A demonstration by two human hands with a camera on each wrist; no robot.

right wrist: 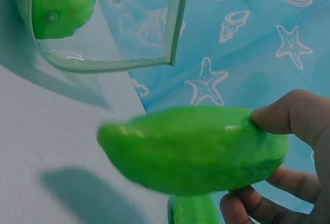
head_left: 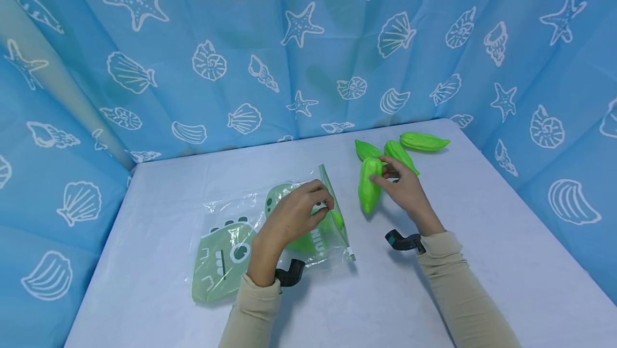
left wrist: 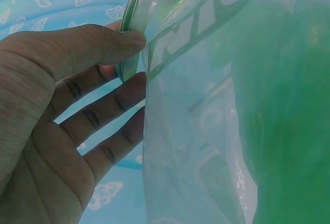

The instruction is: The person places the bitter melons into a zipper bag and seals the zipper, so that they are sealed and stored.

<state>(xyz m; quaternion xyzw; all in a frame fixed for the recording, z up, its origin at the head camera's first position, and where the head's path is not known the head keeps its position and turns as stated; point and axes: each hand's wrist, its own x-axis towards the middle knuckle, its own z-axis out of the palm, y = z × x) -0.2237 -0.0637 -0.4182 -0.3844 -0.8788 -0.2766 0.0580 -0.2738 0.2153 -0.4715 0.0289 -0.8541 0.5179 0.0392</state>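
Observation:
My right hand (head_left: 402,184) pinches a glossy, bright green bitter melon (head_left: 369,184) near one end, thumb on one side and fingers on the other. In the right wrist view the melon (right wrist: 191,149) hangs above the table, its tapered tip toward the bag. My left hand (head_left: 301,211) pinches the zip edge of a clear zip bag (head_left: 339,209) printed with a green cartoon; its thumb and fingers show in the left wrist view. The bag's mouth stands open in the right wrist view, and another bitter melon (right wrist: 64,5) is inside it.
Three more bitter melons lie behind my right hand: one at the far right (head_left: 424,142), one in the middle (head_left: 401,154) and one at the left (head_left: 366,150). A second, flat cartoon bag (head_left: 224,262) lies left. A blue shell-print curtain (head_left: 299,59) surrounds the white table (head_left: 159,219).

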